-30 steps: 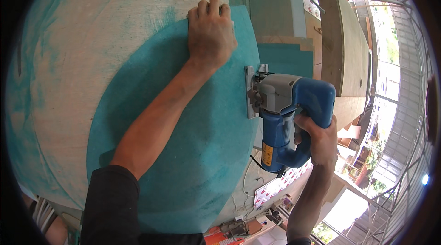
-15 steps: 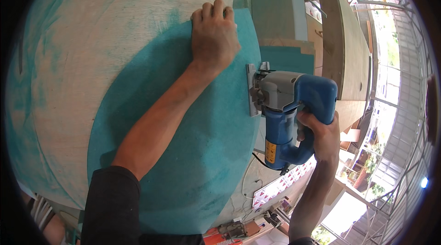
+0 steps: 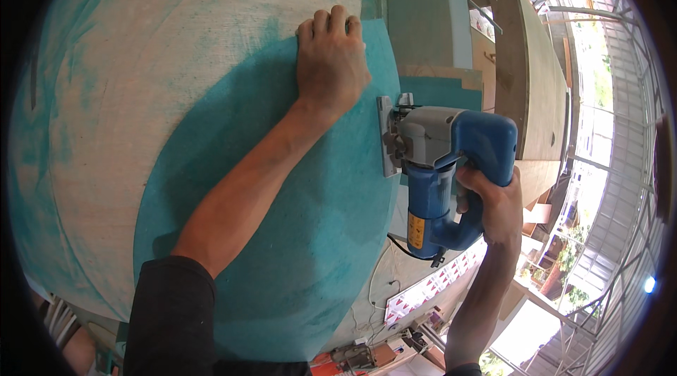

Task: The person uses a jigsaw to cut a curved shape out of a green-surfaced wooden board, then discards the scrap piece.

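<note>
**A:** State the large items first.

**B:** The pale wooden bench [image 3: 113,108], smeared with teal, occupied the view from 8 to 11 o'clock. The curved teal panel [image 3: 317,214] lay against it, extending from the centre toward 6 o'clock. A wooden box [image 3: 543,73] stood at 2 o'clock, beyond the panel.

**A:** Where was the power tool located?

**B:** The blue and grey jigsaw [image 3: 430,136] was at 3 o'clock, at the right-hand curved edge of the panel. Its D-shaped handle faced 3 o'clock and its motor barrel pointed to 6 o'clock.

**A:** What was the condition of the hands?

**B:** The left hand [image 3: 331,69] was at 12 o'clock, back upward, on the panel, with fingers bent and close together near the far edge. Whether it gripped that edge could not be told. The right hand [image 3: 502,210], between 3 and 4 o'clock, was wrapped around the jigsaw handle.

**A:** And the small parts?

**B:** The metal base plate [image 3: 385,136], on the tool's 9 o'clock side, overlapped the panel edge in view. A yellow label [image 3: 417,231] was on the motor barrel.
</note>
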A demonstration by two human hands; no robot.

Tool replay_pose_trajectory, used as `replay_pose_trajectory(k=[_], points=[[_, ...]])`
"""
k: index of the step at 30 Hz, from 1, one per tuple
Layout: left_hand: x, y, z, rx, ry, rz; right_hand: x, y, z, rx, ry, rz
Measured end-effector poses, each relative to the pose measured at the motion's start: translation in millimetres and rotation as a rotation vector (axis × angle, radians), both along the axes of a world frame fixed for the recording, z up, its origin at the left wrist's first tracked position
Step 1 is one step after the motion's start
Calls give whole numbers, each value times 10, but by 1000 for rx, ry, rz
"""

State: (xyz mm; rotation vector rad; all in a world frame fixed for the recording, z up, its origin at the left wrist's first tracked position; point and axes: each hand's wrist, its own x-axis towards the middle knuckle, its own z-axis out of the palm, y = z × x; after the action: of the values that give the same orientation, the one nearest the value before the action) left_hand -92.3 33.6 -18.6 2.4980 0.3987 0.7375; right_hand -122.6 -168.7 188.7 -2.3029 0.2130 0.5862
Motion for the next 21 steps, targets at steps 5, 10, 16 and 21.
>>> replay_pose_trajectory(k=[5,10,16,21], points=[[-30,-24,8,0,16,5,13,-21,-13,11,-5,8],[-73,-68,9,13,28,12,6,-46,-33,7,-23,19],[-104,-105,-5,12,28,6,15,-61,-43,1,-25,38],[-139,-132,26,10,44,18,10,-55,-28,19,-33,44]])
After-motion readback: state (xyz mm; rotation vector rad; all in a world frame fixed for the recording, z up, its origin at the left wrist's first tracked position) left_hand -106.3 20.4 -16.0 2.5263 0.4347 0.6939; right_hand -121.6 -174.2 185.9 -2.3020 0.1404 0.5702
